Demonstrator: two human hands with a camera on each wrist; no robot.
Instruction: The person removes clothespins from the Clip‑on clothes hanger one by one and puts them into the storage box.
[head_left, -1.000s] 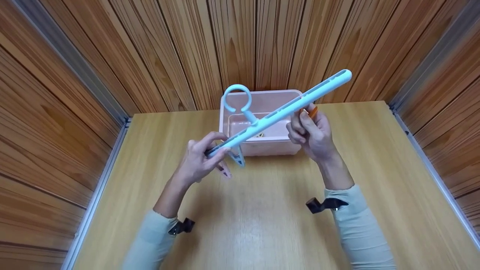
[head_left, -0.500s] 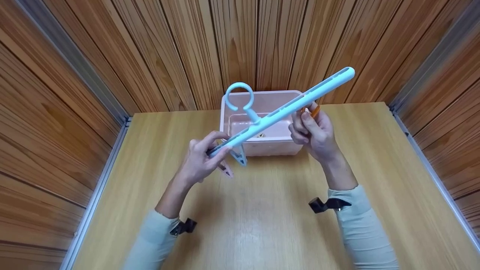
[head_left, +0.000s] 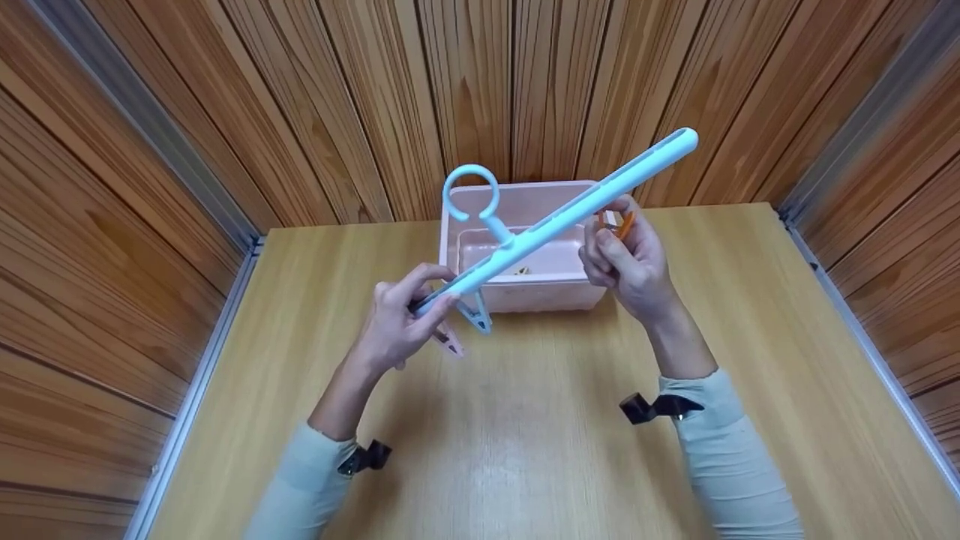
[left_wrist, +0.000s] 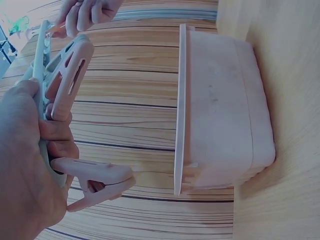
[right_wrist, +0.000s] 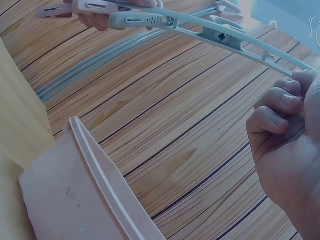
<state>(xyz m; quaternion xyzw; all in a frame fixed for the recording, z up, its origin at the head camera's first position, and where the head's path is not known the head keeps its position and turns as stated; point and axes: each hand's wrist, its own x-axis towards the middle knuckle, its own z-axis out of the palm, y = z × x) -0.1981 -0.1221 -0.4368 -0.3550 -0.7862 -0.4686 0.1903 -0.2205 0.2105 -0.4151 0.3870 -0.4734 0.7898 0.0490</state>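
Observation:
A light blue clothes hanger [head_left: 559, 225] slants up to the right in the head view, its ring hook at the top. My left hand [head_left: 391, 321] grips its lower left end between thumb and fingers. Beneath that end hang a blue clip [head_left: 480, 315] and a pink clip [head_left: 448, 341]; the left wrist view also shows another pink clip [left_wrist: 100, 181] beside the hand. My right hand [head_left: 634, 266] pinches an orange clip [head_left: 625, 226] just under the hanger's right half. Whether that clip touches the hanger cannot be told, and the right wrist view hides it behind the hand.
A pink plastic bin [head_left: 540, 295] stands behind and below the hanger, near the back wall. A small yellowish thing [head_left: 523, 271] lies inside it. Wooden panel walls [head_left: 472, 97] enclose the table [head_left: 510, 420] at the back and sides.
The hanger's right end has risen a little and shifted slightly left over the last half second. More of the orange clip shows above my right thumb. My left hand keeps its grip.

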